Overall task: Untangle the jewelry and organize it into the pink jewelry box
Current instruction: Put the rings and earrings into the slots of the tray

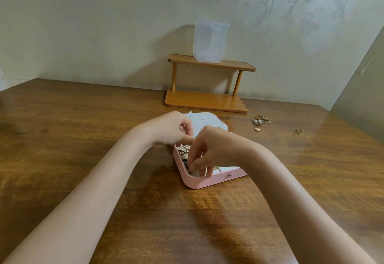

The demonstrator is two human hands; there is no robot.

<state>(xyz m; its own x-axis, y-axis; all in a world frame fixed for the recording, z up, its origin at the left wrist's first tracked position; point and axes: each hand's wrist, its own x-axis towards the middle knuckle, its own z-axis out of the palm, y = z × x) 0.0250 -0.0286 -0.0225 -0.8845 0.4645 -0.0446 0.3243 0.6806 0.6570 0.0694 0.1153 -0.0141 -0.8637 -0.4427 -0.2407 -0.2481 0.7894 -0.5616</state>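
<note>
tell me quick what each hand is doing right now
Left hand: fingers curled at the pink jewelry box; held item cannot be told.
Right hand: pinching a small dark piece inside it.

Jewelry box: sitting on table, before shelf.
Loose jewelry: lying right of box.
</note>
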